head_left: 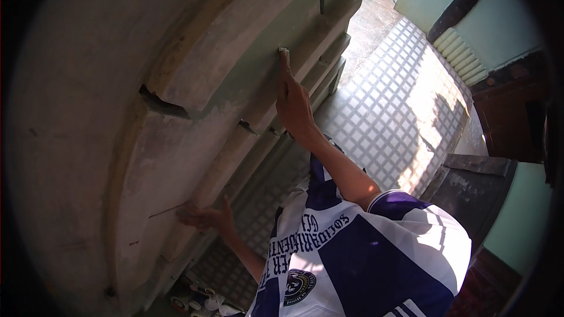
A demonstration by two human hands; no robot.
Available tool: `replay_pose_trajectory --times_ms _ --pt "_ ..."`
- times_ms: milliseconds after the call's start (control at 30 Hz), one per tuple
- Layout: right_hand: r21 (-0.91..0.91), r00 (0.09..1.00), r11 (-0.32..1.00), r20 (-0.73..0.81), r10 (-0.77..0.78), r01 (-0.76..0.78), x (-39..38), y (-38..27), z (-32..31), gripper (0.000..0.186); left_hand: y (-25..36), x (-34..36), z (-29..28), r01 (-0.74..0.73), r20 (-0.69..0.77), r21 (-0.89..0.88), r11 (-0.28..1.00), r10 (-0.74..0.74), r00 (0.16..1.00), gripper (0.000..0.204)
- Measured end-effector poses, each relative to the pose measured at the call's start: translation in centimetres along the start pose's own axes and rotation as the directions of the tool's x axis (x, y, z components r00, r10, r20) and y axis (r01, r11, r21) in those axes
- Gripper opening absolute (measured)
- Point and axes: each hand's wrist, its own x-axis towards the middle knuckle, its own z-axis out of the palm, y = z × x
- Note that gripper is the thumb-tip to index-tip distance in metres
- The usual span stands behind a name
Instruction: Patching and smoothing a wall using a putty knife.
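My right hand [294,105] reaches up against a greenish-grey wall panel [252,64] beside the upper ledge. Its index finger is stretched out and its other fingers are curled. Something whitish [284,53] covers that fingertip; whether it is a coating or a small piece I cannot make out. Lower and to the left, my left hand [208,219] is open, thumb raised, fingers at the edge of a pale plastered ledge [170,170]. A thin dark line runs beside those fingertips, perhaps a crack. Dark notches [161,104] break the mouldings between my hands and the curved wall edge.
Several long stepped ledges [329,20] jut out along the wall. A checkered tiled floor [376,94], partly sunlit, spreads at the right. Beyond it are pale green walls, a row of cream rounded pieces [458,53] and dark furniture [470,191]. Small items [205,299] lie at the bottom.
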Motion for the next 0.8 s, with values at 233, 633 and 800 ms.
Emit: replay_pose_trajectory --times_ms 233,633,800 --pt "0.048 0.996 0.995 0.041 0.080 -0.082 0.0 -0.8 -0.1 0.058 0.5 0.0 -0.5 0.048 0.050 -0.013 0.999 -0.047 0.998 0.125" --pt "-0.068 0.998 0.997 -0.054 -0.031 0.027 1.0 0.8 0.5 0.057 0.4 -0.1 -0.6 0.014 0.042 -0.026 1.000 -0.013 0.999 0.126" --pt "-0.079 0.995 0.997 -0.098 -0.006 -0.002 4.6 0.2 -1.7 0.054 1.2 0.3 -1.1 0.013 0.022 -0.028 1.000 -0.012 1.000 0.126"
